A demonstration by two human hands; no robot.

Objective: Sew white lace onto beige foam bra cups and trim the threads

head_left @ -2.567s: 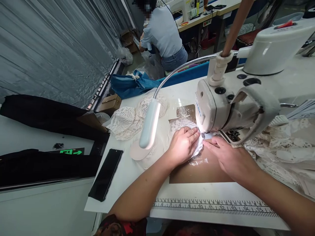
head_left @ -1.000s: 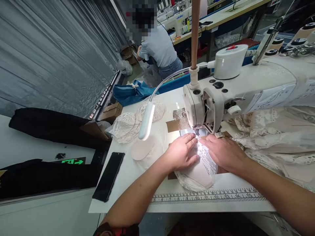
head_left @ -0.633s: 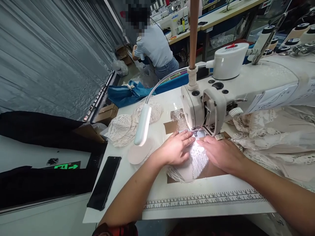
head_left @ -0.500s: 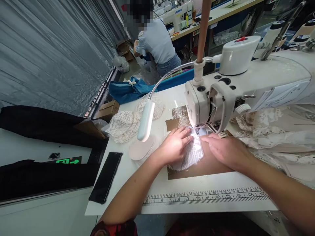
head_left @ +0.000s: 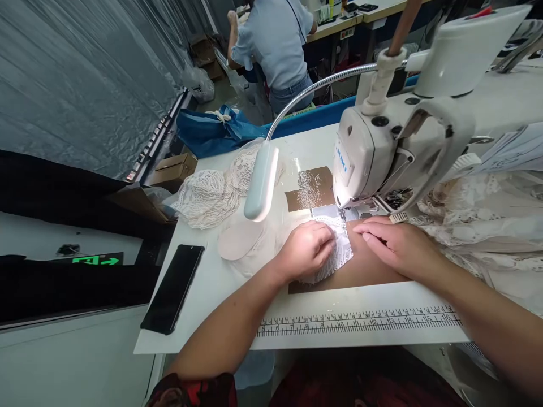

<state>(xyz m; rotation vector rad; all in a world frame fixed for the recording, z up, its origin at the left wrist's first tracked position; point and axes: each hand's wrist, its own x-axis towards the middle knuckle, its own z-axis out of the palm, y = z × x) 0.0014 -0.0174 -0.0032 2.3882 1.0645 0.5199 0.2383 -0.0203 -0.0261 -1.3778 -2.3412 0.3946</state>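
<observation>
A white lace piece [head_left: 340, 252] lies under the head of a sewing machine [head_left: 360, 152], over a brown sheet [head_left: 365, 265] on the white table. My left hand [head_left: 309, 249] rests on the lace with its fingers curled together; what they pinch, if anything, is hidden. Just right of the lace, my right hand [head_left: 394, 243] lies on the brown sheet near the presser foot, thumb and fingers drawn together. Whether something thin is between them cannot be made out. The lamp [head_left: 259, 183] hangs to the left of the needle area.
Lace cups [head_left: 207, 198] and a round beige pad [head_left: 240, 239] lie at the left. A black phone [head_left: 173, 289] is near the left edge. A printed ruler [head_left: 360, 322] runs along the front. Lace fabric [head_left: 479, 226] is heaped right. A person [head_left: 275, 51] sits beyond.
The view has shifted closer to the machine. My left fingers, spread flat on the lace before, are now curled in. My right hand stays beside the lace, its fingers a little more bent.
</observation>
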